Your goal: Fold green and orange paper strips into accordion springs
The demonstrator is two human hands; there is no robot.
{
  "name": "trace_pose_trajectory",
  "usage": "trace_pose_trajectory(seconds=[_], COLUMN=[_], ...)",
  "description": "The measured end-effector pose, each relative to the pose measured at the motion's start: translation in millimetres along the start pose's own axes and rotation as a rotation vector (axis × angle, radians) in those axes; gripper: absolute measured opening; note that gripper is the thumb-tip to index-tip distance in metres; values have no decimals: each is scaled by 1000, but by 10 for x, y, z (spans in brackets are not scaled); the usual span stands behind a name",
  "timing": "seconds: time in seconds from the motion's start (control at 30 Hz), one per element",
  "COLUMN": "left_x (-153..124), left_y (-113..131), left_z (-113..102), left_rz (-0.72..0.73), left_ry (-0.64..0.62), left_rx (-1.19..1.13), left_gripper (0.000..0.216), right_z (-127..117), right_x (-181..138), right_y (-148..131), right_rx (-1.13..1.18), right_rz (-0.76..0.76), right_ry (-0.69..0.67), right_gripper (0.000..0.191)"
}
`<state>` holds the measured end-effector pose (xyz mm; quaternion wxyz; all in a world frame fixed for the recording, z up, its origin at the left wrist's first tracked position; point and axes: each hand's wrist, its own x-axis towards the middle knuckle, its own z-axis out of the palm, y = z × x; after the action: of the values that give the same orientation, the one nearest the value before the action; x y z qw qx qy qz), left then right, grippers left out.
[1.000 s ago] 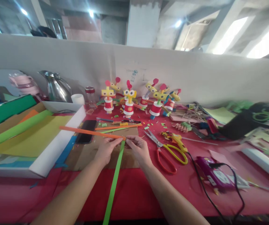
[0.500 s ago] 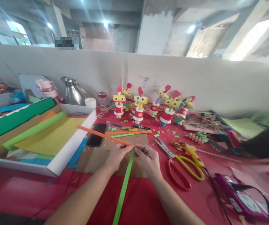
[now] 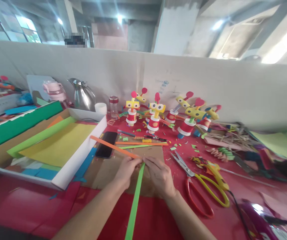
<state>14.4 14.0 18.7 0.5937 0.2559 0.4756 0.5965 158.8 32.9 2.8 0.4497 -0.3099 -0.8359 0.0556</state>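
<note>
Left hand (image 3: 127,170) and right hand (image 3: 159,175) meet fingertip to fingertip over a brown cardboard sheet (image 3: 101,171) on the red tabletop (image 3: 21,210). Both pinch the joined ends of two paper strips: the left grips the orange paper strip (image 3: 108,146), which runs away up-left from it; the right presses on the junction where the green paper strip (image 3: 135,203) starts, running back toward the person between the forearms.

Just beyond the left hand: a black phone (image 3: 106,149), face up, touching the cardboard edge. Further left of it, a white tray (image 3: 80,158) holding yellow, green and orange paper sheets.

Right of the right hand: scissors, red and yellow handles (image 3: 200,186), blades open, lying flat; a yellow glue gun (image 3: 212,168) just beside them, black cord trailing toward the near right.

Ahead of both hands: loose orange and green strips (image 3: 141,144), small folded paper springs, then a row of paper-cup figures (image 3: 154,116) with yellow heads and red tops against the grey partition. Steel kettle (image 3: 82,95) and pink bottle (image 3: 52,90) far ahead-left
</note>
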Motion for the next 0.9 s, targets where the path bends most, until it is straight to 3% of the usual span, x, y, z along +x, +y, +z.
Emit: trace_pose_trajectory(seconds=[0.07,0.27,0.4,0.47,0.53,0.9], left_x=[-32,-86,-103,-100,-93,-105], left_y=[17,66,-1,-47,-75,41], left_z=[29,89,101,95,82,54], left_rz=[42,-23,84,231,318,287], left_ry=[-50,-180,-157,-73,-66,-167], left_rx=[17,-114,135,243,325,368], left_gripper=[16,19,21,15,13,15], right_z=[23,-12,-67,-93,-115,-112], right_x=[-35,-51,-48,-50,-47,-25], right_y=[3,-12,-12,-32,-61,-112], right_rx=[30,190,217,264,320,482], right_rz=[27,221,413,514,562,709], right_ry=[47,127,197,152,117,68], right_gripper=[32,25,12,12,12,8])
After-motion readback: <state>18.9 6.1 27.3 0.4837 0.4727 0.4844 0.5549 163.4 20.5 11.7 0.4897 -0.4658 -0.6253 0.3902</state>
